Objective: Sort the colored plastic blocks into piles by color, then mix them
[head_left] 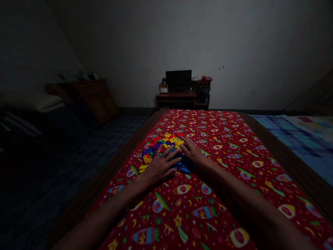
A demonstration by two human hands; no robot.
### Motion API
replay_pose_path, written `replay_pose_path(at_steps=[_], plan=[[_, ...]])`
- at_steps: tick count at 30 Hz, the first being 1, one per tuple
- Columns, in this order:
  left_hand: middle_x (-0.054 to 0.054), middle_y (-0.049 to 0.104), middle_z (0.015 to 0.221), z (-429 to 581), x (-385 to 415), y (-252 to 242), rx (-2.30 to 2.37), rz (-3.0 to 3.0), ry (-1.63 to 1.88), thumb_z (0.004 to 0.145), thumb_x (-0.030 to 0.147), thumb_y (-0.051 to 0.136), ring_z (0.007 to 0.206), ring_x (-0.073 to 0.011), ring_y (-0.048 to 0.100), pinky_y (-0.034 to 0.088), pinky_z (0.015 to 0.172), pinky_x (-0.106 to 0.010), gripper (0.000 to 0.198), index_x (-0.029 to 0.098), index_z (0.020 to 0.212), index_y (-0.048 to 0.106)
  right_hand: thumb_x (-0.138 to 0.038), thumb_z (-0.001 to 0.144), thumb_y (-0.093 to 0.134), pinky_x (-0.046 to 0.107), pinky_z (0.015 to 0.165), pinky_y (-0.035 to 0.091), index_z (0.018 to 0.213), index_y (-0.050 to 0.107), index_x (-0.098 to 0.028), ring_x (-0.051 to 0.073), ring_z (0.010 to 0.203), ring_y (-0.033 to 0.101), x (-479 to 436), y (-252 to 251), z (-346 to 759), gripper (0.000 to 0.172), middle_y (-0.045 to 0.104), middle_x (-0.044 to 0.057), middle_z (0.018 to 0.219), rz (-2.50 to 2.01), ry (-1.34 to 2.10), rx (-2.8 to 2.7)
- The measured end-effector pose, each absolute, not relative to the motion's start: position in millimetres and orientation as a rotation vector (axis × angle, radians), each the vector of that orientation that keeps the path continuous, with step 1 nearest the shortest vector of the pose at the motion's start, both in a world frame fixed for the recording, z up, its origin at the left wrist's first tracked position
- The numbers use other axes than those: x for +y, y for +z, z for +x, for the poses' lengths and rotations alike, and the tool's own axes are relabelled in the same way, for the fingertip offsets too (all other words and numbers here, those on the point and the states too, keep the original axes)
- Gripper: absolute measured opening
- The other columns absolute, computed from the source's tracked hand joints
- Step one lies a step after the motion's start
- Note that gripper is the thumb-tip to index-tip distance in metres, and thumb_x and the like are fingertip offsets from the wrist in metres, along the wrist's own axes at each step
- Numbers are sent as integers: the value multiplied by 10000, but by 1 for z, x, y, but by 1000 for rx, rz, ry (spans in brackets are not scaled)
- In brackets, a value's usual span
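Note:
A heap of small plastic toy pieces (170, 141) in yellow, red, blue, purple and green lies on a red patterned cloth (197, 194). My left hand (162, 163) rests over the near side of the heap, palm down with its fingers spread. At the right edge of the heap is my right hand (192, 151), its fingers stretched toward the yellow pieces and touching or nearly touching them. Neither hand visibly grips a piece. Pieces under the left palm are hidden. A few yellow tube-like pieces (147, 159) and blue pieces (185, 170) show beside the left hand.
The cloth covers a long table with brown edges (125, 146). Beyond it, a desk (177, 94) with a monitor (179, 80) stands against the wall. A wooden cabinet (96, 99) is at the left; a blue checked cloth (288, 139) lies at the right.

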State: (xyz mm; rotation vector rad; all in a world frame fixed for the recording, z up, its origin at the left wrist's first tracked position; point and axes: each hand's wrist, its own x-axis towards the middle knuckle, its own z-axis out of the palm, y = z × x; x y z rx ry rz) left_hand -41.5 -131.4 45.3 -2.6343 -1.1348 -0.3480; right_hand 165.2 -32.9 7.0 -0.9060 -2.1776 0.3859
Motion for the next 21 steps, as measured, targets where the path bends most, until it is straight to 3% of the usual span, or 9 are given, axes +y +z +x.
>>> replay_pose_path(at_steps=[7,11,14,18,21], plan=[[-60,409,1509,-111,-105,28,-1872,-2264,-897,972,513,213,1427,-279,285,136,1158,-592,542,284,1368,505,-558,957,261,561,1100,316,1366,500,-194,319,1341,401,-25,-25,202,597,528,169,1348,-1202,384,-2013],[-118,527,1408,-118,-88,9,-2196,-2171,-1303,948,517,126,1359,-243,415,275,1153,-476,661,174,1351,521,-589,954,216,563,1132,260,1372,497,-195,316,1380,343,-36,-27,169,640,483,159,1398,-1128,464,-2032],[-96,583,1350,-106,-83,10,-2184,-2279,-1400,938,506,132,1339,-214,443,285,1158,-432,649,182,1324,541,-612,949,194,513,1156,240,1422,432,-184,277,1398,319,-48,-13,140,681,434,143,1454,-982,578,-2043],[-91,557,1381,-110,-75,20,-2061,-2308,-1466,929,531,151,1353,-207,423,257,1174,-413,652,177,1315,538,-617,947,214,434,1105,343,1382,478,-196,243,1320,435,-52,13,148,660,501,122,1406,-900,691,-1989],[-100,535,1403,-124,-59,22,-2058,-2214,-1558,899,609,195,1367,-233,401,224,1187,-405,702,154,1292,556,-617,946,204,405,964,458,1251,580,-196,243,1098,592,-41,21,185,642,658,110,1152,-1037,653,-1872]])
